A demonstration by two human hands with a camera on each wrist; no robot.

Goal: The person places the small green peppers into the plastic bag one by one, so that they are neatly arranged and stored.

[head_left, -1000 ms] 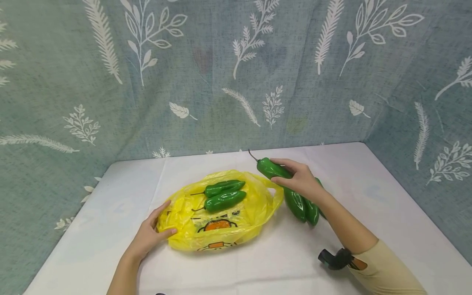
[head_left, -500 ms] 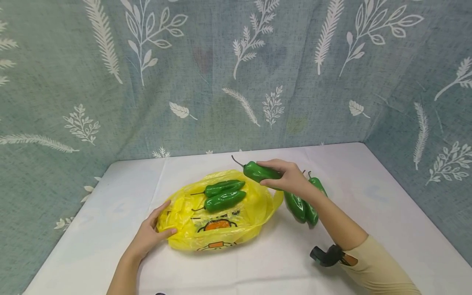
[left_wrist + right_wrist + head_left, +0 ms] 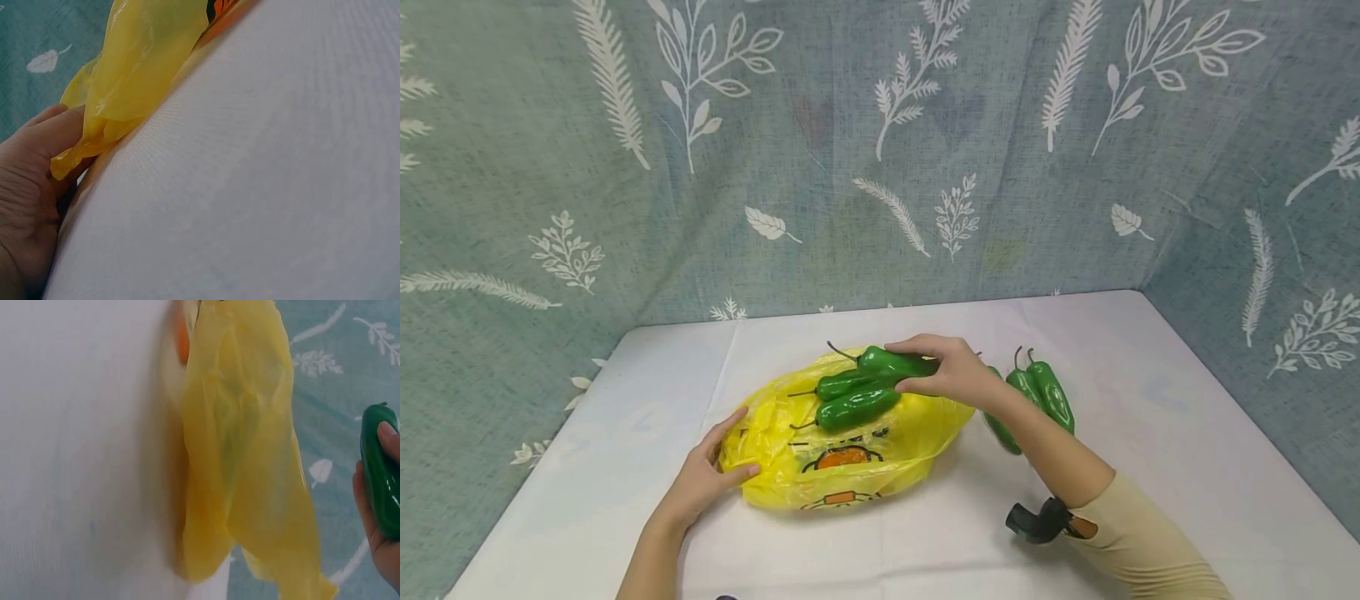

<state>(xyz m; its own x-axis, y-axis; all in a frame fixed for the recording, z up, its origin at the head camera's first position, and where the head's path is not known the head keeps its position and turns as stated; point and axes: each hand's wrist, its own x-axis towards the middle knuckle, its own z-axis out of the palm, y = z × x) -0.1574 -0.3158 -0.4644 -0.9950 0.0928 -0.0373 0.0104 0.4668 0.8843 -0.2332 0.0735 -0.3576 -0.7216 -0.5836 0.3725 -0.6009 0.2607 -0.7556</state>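
Note:
My right hand [image 3: 958, 371] holds a green chili pepper [image 3: 883, 362] between thumb and fingers, its stem pointing left. This pepper is over the right part of a yellow plastic bag [image 3: 917, 429], close above two other green chili peppers [image 3: 856, 409] lying in the bag's opening. In the right wrist view the held pepper [image 3: 378, 475] shows at the right edge, apart from the bag. My left hand [image 3: 703, 467] grips the bag's left end. The left wrist view shows yellow plastic [image 3: 134, 69] between its thumb and fingers.
Three more green chili peppers [image 3: 1051, 396] lie on the white table [image 3: 1150, 400] right of the bag; my right forearm partly hides one. A leaf-patterned cloth [image 3: 820, 233] hangs behind the table. A black wrist camera [image 3: 1037, 522] is strapped to my right forearm.
My right hand has carried the pepper left and slightly down, from beside the loose peppers to above the bag. The left hand and the bag have stayed in place.

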